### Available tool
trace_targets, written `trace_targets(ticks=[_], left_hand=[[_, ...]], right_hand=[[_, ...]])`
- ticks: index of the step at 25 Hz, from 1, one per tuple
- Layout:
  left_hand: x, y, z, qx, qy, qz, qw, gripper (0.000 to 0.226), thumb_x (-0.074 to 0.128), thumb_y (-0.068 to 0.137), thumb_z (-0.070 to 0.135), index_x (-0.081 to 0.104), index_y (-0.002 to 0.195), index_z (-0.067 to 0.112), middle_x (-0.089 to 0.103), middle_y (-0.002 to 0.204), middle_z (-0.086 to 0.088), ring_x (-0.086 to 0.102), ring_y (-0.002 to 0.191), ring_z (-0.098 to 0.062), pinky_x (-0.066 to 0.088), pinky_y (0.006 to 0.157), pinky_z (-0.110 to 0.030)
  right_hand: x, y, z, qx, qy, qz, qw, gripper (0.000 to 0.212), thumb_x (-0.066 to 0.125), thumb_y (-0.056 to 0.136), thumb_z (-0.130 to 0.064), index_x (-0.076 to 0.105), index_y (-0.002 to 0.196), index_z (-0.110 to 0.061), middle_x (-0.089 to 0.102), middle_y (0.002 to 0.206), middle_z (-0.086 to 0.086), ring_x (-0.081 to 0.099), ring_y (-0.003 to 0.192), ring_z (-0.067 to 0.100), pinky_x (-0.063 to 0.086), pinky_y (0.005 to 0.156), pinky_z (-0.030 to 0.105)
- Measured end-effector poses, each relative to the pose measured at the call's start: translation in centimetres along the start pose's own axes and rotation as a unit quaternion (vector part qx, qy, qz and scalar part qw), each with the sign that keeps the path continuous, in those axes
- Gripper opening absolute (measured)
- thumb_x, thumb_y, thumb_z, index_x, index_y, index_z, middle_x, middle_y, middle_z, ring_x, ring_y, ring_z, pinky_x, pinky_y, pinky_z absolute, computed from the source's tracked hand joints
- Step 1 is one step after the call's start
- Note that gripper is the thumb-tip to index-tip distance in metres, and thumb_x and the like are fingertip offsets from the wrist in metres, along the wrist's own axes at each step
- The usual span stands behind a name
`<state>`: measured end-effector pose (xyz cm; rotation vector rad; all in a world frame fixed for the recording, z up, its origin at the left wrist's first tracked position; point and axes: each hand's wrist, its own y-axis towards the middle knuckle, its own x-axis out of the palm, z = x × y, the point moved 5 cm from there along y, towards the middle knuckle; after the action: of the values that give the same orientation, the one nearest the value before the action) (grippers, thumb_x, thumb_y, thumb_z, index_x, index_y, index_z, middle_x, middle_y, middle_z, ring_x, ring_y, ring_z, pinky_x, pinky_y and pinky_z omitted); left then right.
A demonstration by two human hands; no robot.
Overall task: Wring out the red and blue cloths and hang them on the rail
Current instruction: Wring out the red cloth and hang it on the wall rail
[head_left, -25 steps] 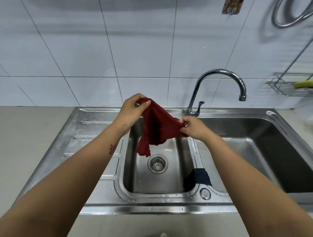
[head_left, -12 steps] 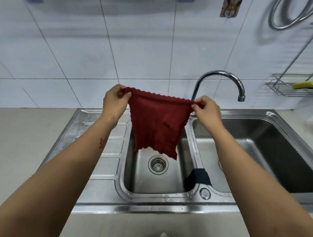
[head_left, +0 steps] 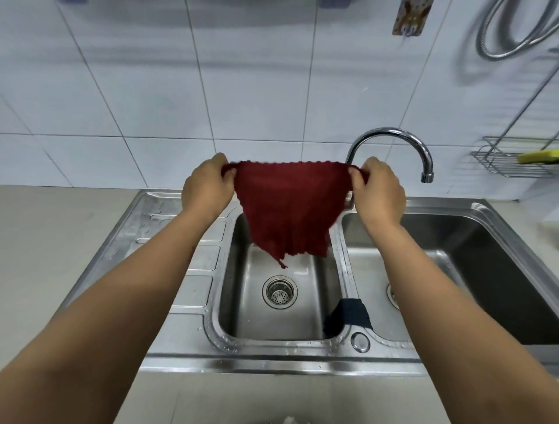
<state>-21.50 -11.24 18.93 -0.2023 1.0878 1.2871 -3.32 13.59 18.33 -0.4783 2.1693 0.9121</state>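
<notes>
The red cloth (head_left: 287,208) hangs spread out above the left basin, its top edge pulled taut. My left hand (head_left: 207,189) pinches its left corner and my right hand (head_left: 378,190) pinches its right corner. The dark blue cloth (head_left: 348,314) lies draped over the divider between the two basins of the steel sink (head_left: 181,333), near the front. At the very top edge of the view two blue-grey fittings (head_left: 335,3) on the wall show only their lower edges; no rail is plainly visible.
A curved chrome tap (head_left: 393,136) rises behind my right hand. A wire rack (head_left: 511,160) with a yellow sponge (head_left: 538,156) hangs on the tiled wall at right. A coiled metal hose (head_left: 508,33) hangs top right. The grey counter (head_left: 45,242) lies left of the sink.
My hands went from holding the bunched red cloth close together to pulling it apart and raising it, so it now hangs flat and taut. The view tilted upward.
</notes>
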Motion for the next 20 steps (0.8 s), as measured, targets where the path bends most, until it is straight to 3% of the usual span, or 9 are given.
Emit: trace_targets(ticks=[3, 7, 11, 15, 20], left_hand=[[-0.2, -0.6, -0.7, -0.039, -0.012, -0.001, 0.999, 0.016, 0.048, 0.095, 0.030, 0.048, 0.088, 0.015, 0.058, 0.075, -0.007, 0.049, 0.071, -0.031, 0.035, 0.064, -0.034], [0.8, -1.6, -0.9, -0.032, 0.024, -0.044, 0.998, 0.018, 0.046, 0.095, 0.032, 0.046, 0.087, 0.016, 0.059, 0.075, -0.010, 0.053, 0.074, -0.035, 0.038, 0.062, -0.035], [0.9, -1.9, -1.3, -0.096, -0.048, -0.028, 0.994, 0.020, 0.047, 0.093, 0.036, 0.050, 0.090, 0.017, 0.069, 0.071, -0.007, 0.064, 0.070, -0.033, 0.052, 0.068, -0.040], [1.6, -2.3, -1.3, -0.187, -0.233, -0.031, 0.954, 0.016, 0.050, 0.092, 0.027, 0.042, 0.079, 0.024, 0.072, 0.064, -0.007, 0.065, 0.051, -0.027, 0.054, 0.058, -0.034], [-0.4, -1.6, -2.3, -0.217, -0.351, 0.013, 0.911, 0.020, 0.049, 0.094, 0.017, 0.039, 0.079, 0.024, 0.072, 0.072, -0.009, 0.063, 0.053, -0.024, 0.051, 0.052, -0.029]], right_hand=[[-0.2, -0.5, 0.4, 0.006, -0.004, -0.012, 1.000, 0.028, 0.048, 0.094, -0.046, 0.044, 0.078, -0.023, 0.056, 0.079, 0.001, 0.045, 0.068, 0.026, 0.033, 0.060, 0.034], [0.1, -1.1, 1.1, 0.020, -0.026, -0.049, 0.998, 0.026, 0.045, 0.095, -0.046, 0.044, 0.083, -0.023, 0.057, 0.074, 0.005, 0.050, 0.067, 0.031, 0.036, 0.059, 0.035], [0.0, -1.2, 1.7, 0.057, -0.011, -0.057, 0.997, 0.030, 0.045, 0.095, -0.046, 0.046, 0.083, -0.019, 0.054, 0.071, 0.002, 0.047, 0.067, 0.029, 0.034, 0.060, 0.034], [0.1, -0.6, 1.9, 0.110, 0.096, -0.081, 0.986, 0.024, 0.052, 0.091, -0.040, 0.050, 0.079, -0.020, 0.067, 0.065, -0.004, 0.062, 0.066, 0.024, 0.045, 0.061, 0.034], [0.9, 0.0, -0.7, 0.166, 0.279, -0.090, 0.942, 0.016, 0.054, 0.091, -0.026, 0.048, 0.077, -0.024, 0.072, 0.068, 0.001, 0.062, 0.041, 0.017, 0.054, 0.052, 0.035]])
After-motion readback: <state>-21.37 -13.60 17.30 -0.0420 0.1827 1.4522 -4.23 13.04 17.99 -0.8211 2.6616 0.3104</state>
